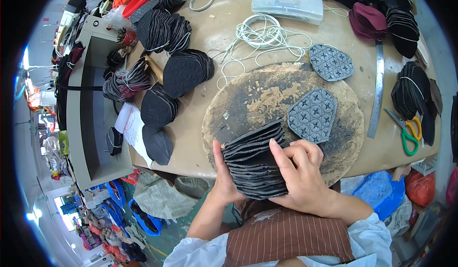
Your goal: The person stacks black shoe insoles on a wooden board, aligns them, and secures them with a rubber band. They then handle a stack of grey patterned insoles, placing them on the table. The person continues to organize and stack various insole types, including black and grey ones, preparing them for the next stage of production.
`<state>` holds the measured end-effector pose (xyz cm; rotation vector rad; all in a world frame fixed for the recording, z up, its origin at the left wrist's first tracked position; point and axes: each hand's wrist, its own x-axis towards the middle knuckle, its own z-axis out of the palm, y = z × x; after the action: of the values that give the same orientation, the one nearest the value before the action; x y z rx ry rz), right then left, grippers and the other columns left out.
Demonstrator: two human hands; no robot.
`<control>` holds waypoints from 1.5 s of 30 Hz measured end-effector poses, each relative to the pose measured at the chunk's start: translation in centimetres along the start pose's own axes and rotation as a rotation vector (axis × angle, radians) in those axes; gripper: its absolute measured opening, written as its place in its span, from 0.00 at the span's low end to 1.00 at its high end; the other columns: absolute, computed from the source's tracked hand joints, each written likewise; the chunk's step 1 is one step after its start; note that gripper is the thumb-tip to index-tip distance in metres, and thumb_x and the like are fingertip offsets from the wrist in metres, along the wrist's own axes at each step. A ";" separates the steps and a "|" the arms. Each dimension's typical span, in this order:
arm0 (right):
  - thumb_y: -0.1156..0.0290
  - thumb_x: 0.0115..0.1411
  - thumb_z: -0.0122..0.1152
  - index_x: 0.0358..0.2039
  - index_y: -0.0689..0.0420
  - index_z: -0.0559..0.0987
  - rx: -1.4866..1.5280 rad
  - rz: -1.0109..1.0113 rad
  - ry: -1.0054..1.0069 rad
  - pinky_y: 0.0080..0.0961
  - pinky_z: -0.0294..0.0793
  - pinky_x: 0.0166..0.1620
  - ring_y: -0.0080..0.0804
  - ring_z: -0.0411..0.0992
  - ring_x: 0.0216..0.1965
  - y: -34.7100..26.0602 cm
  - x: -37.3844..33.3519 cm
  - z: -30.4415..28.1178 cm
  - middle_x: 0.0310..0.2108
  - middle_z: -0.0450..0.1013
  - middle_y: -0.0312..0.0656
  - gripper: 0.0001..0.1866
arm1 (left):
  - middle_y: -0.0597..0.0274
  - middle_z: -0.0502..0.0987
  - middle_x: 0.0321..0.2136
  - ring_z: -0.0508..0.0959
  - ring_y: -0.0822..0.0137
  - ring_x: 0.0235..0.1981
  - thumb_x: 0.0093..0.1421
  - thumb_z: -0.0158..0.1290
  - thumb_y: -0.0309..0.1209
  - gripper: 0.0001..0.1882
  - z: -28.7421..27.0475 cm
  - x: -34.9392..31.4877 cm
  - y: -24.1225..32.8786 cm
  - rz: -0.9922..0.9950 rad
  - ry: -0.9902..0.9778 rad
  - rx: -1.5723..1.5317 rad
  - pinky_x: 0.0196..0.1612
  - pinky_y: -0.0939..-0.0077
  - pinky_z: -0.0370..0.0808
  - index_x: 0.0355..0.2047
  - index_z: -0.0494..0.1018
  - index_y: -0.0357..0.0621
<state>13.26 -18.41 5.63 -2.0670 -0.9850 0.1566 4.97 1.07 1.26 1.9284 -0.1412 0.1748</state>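
Observation:
Between my two hands I hold a thick stack of black fabric pieces (253,164), its layered edges facing up, above the near side of a round worn board (257,95). My left hand (225,179) is closed around the stack's left side, thumb along its edge. On the other side my right hand (303,174) grips the stack, its index finger by the top layers. Just beyond the right fingers, a grey patterned piece (312,115) lies on the board. A second grey patterned piece (331,63) rests at the board's far right edge.
Black stacks (188,72) line the table's left side. White cord (267,35) lies tangled beyond the board, near a clear plastic box (287,5). At right are a metal ruler (377,90), scissors (408,131) with green and orange handles, a maroon stack (367,23) and a tied black bundle (411,90).

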 end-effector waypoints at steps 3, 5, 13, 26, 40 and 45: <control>0.55 0.39 0.73 0.58 0.62 0.65 -0.025 -0.024 0.061 0.45 0.52 0.52 0.45 0.56 0.49 0.1 -0.4 0.4 0.42 0.62 0.41 0.47 | 0.43 0.67 0.53 0.71 0.53 0.54 0.39 0.72 0.29 0.75 -0.2 0.2 0.3 0.021 -0.044 0.107 0.62 0.57 0.57 0.61 0.14 0.40; 0.56 0.39 0.73 0.55 0.60 0.68 0.016 -0.017 0.102 0.45 0.51 0.54 0.47 0.55 0.52 0.3 -0.9 0.9 0.46 0.62 0.42 0.43 | 0.42 0.64 0.55 0.71 0.53 0.53 0.39 0.72 0.29 0.75 -0.1 -0.3 -0.4 0.015 -0.009 0.059 0.62 0.57 0.57 0.62 0.15 0.40; 0.54 0.40 0.73 0.59 0.59 0.60 0.049 -0.066 -0.124 0.53 0.42 0.63 0.64 0.41 0.66 1.3 0.4 -0.3 0.66 0.42 0.63 0.48 | 0.39 0.56 0.58 0.66 0.47 0.55 0.31 0.75 0.33 0.75 -0.3 -1.5 -1.3 0.005 0.045 0.074 0.58 0.55 0.61 0.65 0.26 0.37; 0.49 0.45 0.68 0.62 0.61 0.57 0.005 -0.314 -0.188 0.54 0.50 0.61 0.60 0.52 0.62 2.0 5.3 -2.0 0.62 0.52 0.58 0.50 | 0.43 0.62 0.54 0.69 0.53 0.53 0.33 0.73 0.27 0.70 -0.1 0.4 0.1 -0.003 0.145 -0.028 0.56 0.60 0.65 0.66 0.31 0.34; 0.67 0.60 0.55 0.34 0.58 0.72 0.118 0.100 0.219 0.34 0.72 0.39 0.37 0.73 0.34 17.0 20.1 -6.9 0.27 0.73 0.44 0.08 | 0.46 0.67 0.53 0.73 0.58 0.51 0.42 0.63 0.31 0.45 -2.9 -0.5 3.6 -0.368 0.342 -1.044 0.55 0.63 0.70 0.60 0.54 0.36; 0.66 0.65 0.51 0.34 0.57 0.70 0.453 0.134 -0.231 0.17 0.70 0.30 0.17 0.68 0.24 4.4 18.5 -8.8 0.22 0.68 0.32 0.08 | 0.52 0.65 0.57 0.66 0.53 0.59 0.47 0.61 0.45 0.43 -3.0 0.3 3.3 -0.047 0.487 -1.218 0.63 0.58 0.61 0.59 0.59 0.37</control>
<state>32.27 -12.70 12.29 -1.7171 -0.8505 0.6406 4.48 2.71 5.44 0.6445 0.1149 0.4059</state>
